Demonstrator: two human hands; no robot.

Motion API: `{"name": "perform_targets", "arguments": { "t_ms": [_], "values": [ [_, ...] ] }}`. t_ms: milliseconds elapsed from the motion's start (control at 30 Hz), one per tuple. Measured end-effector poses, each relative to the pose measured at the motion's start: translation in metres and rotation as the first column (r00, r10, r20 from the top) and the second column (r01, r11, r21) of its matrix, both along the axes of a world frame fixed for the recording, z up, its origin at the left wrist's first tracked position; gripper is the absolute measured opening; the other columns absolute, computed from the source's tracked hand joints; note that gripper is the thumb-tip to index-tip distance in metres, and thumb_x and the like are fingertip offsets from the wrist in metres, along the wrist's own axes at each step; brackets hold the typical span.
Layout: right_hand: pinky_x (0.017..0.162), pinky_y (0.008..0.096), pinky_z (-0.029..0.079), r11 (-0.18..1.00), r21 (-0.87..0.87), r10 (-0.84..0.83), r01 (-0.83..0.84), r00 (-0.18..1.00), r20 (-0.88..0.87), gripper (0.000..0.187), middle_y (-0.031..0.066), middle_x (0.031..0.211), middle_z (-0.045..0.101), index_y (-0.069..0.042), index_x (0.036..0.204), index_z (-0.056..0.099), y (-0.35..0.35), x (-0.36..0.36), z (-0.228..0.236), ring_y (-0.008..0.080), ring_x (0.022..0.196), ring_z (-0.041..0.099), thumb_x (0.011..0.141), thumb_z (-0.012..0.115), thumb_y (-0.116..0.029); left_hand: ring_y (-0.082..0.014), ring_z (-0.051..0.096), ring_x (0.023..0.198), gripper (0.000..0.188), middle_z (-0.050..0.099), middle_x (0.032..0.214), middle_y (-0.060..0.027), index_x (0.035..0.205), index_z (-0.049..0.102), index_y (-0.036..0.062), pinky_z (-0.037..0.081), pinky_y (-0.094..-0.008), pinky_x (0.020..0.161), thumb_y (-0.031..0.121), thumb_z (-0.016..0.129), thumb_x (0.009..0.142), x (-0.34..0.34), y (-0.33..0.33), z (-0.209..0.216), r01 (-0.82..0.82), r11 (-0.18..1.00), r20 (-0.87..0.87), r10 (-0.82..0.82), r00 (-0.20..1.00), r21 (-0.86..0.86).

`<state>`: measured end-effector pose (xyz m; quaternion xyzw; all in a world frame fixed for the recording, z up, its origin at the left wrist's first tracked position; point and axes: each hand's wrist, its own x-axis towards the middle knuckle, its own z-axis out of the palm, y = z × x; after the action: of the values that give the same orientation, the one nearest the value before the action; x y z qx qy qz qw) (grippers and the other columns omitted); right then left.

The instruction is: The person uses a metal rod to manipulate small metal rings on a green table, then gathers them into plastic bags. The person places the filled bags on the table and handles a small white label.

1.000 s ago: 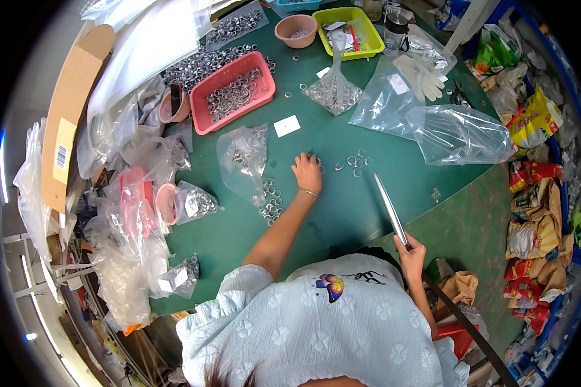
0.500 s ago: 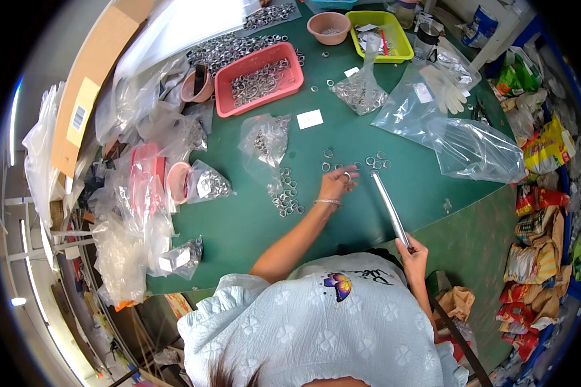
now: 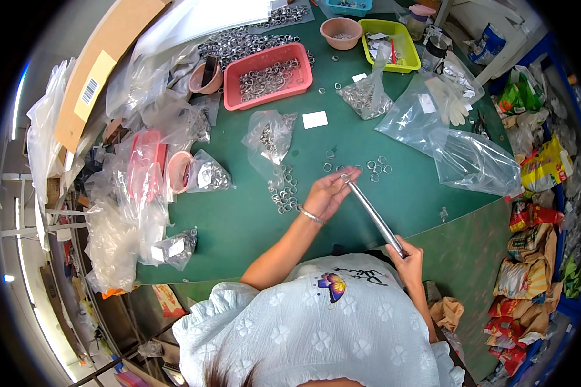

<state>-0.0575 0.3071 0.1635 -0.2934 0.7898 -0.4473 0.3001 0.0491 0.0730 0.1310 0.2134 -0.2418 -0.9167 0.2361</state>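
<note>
My right hand is wrapped round the thick end of a silver tapered ring mandrel. The mandrel slants up and left across the green table. At its thin tip, the fingers of my left hand pinch a small metal ring, palm turned up. Whether the ring sits round the tip or just touches it is too small to tell. Several loose rings lie just right of my left fingertips. More rings spread to the left, below an open clear bag with rings in it.
A pink tray of rings, a round pink bowl and a yellow-green basket stand at the back. Filled clear bags lie about. A large clear plastic bag covers the right side. A white card lies mid-table.
The mandrel's tip has swung left, away from the loose rings, to my left fingers. My left hand has turned palm up and shifted slightly left and nearer.
</note>
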Motion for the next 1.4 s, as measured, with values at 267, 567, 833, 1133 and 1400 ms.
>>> {"name": "perform_targets", "arguments": {
  "t_ms": [267,567,833,1133,1400],
  "values": [
    [0.048,0.0245,0.039,0.998,-0.056,0.023,-0.029,0.993,-0.113,0.025,0.0094,0.058,0.052,0.006,0.094,0.062,-0.002,-0.001,0.020,0.0088,0.051,0.046,0.074,0.069,-0.006,-0.0301,0.046,0.118,0.044,0.046,0.125,-0.0251,0.124,0.039,-0.0110,0.036,-0.0375,0.102,0.010,0.053,0.088,-0.001,0.017,0.016,0.053,0.988,0.057,-0.045,0.997,-0.144],
    [0.048,0.0245,0.037,0.993,-0.115,-0.022,0.010,0.994,-0.107,0.023,0.0075,0.058,0.049,0.006,0.092,0.061,-0.007,-0.001,0.037,0.0094,0.051,0.043,0.074,0.068,-0.006,-0.0323,0.050,0.113,0.035,0.052,0.118,-0.0233,0.117,0.049,-0.0091,0.040,-0.0394,0.100,0.009,0.054,0.087,-0.006,0.030,0.031,0.039,0.975,0.021,-0.035,0.999,-0.220],
    [0.049,0.0251,0.038,0.991,-0.132,-0.033,0.017,0.992,-0.120,0.020,0.0095,0.059,0.050,0.006,0.090,0.060,0.001,-0.001,0.037,0.0110,0.051,0.045,0.075,0.067,-0.004,-0.0319,0.052,0.111,0.035,0.053,0.117,-0.0220,0.117,0.047,-0.0118,0.042,-0.0389,0.098,0.008,0.051,0.089,-0.012,0.028,0.043,-0.068,0.933,0.065,0.097,0.993,-0.355],
    [0.050,0.0259,0.040,0.987,-0.158,-0.023,-0.002,0.987,-0.158,0.020,0.0105,0.061,0.053,0.006,0.090,0.060,0.002,-0.006,0.042,0.0127,0.052,0.047,0.074,0.067,-0.003,-0.0304,0.052,0.111,0.038,0.053,0.118,-0.0209,0.118,0.047,-0.0065,0.038,-0.0396,0.100,0.006,0.058,0.084,-0.008,0.019,0.036,0.029,1.000,-0.074,-0.029,0.997,-0.005],
    [0.048,0.0289,0.039,0.989,-0.147,-0.002,-0.030,0.977,-0.214,0.019,0.0122,0.060,0.051,0.002,0.088,0.061,-0.015,-0.001,0.057,0.0204,0.048,0.046,0.073,0.069,-0.007,-0.0247,0.057,0.104,0.046,0.060,0.107,-0.0178,0.118,0.048,-0.0056,0.043,-0.0346,0.094,-0.002,0.065,0.075,-0.013,0.050,0.052,0.462,0.867,0.139,-0.442,0.886,-0.187]
  ]
}}
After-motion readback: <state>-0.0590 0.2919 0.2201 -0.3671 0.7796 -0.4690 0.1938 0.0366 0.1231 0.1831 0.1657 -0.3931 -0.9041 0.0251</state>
